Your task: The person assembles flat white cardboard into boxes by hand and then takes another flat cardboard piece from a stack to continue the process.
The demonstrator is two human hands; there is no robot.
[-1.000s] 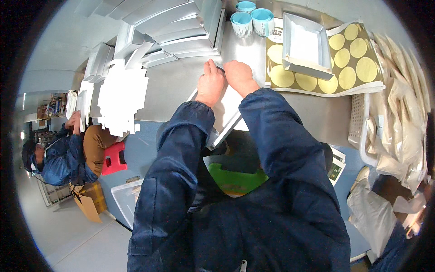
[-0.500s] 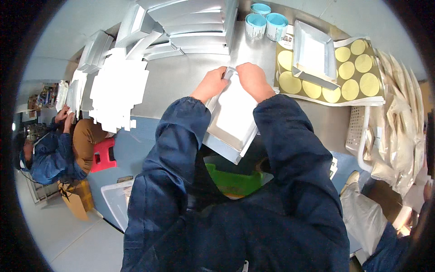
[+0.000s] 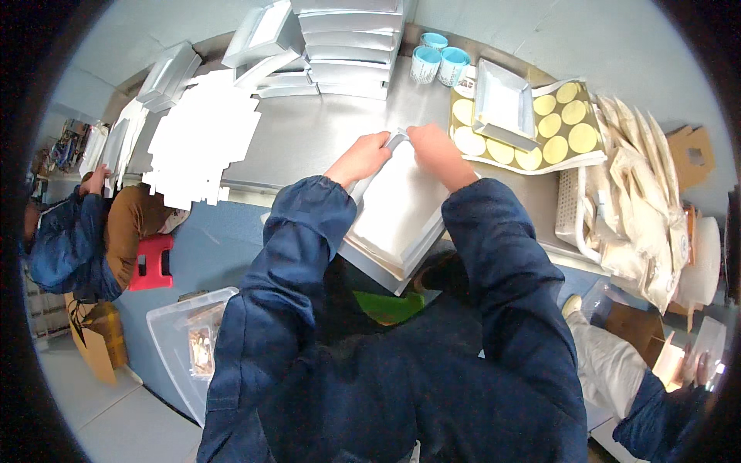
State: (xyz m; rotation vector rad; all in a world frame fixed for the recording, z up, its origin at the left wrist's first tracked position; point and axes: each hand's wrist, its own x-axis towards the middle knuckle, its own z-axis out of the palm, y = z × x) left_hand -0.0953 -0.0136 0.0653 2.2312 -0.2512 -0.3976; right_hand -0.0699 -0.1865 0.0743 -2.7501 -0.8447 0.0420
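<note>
A shallow cardboard box [image 3: 395, 207], silver-grey outside and white inside, is slanted in front of me over the near table edge. My left hand [image 3: 363, 158] is closed around its far left corner. Close beside it, my right hand [image 3: 440, 154] grips the far end wall, fingers bent over the rim. The two thumbs almost meet at a small folded grey flap [image 3: 397, 137]. The fingertips under and behind the cardboard are hidden. The near end of the box points toward my lap.
Stacked silver boxes [image 3: 347, 52] and flat white card blanks [image 3: 202, 139] lie left on the metal table [image 3: 285, 143]. Right are blue-and-white rolls [image 3: 425, 65], round yellow sticker sheets [image 3: 583, 139] under another box [image 3: 505, 100], and a basket [image 3: 569, 204] by packets. Co-workers sit on both sides.
My view has shifted, so the table things on the right appear farther left. Both hands keep hold of the far end of the box, their grip looking nearly the same.
</note>
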